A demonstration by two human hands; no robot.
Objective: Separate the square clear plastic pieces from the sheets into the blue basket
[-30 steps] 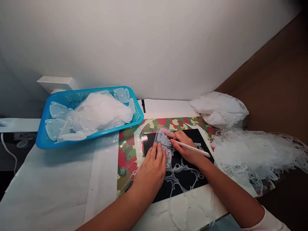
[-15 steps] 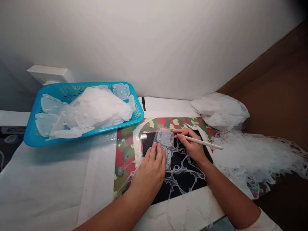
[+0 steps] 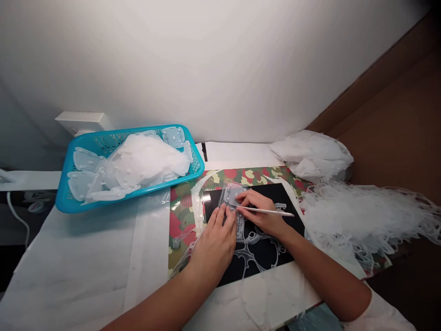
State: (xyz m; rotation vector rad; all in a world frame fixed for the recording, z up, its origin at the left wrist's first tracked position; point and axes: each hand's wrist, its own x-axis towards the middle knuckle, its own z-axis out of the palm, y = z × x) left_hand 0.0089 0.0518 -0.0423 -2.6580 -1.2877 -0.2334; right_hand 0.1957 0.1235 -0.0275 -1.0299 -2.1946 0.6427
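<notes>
Two hands work on a black mat (image 3: 284, 200) at the desk's (image 3: 86, 257) front edge: left hand (image 3: 215, 239), fingers flat, pins a translucent moulded sheet (image 3: 255, 250); right hand (image 3: 263, 214) grips a thin white stick (image 3: 272, 211), apparently prying a piece (image 3: 231, 195) loose, needing steadiness.

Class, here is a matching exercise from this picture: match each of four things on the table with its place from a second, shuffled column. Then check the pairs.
Things
1. blue basket
2. white stick
3. black mat
4. pile of plastic trimmings

Places
A. held in the right hand
B. at the far right
C. at the left rear, full of translucent pieces
D. under the plastic sheet that the left hand presses

Pairs: 1-C, 2-A, 3-D, 4-B.
</notes>
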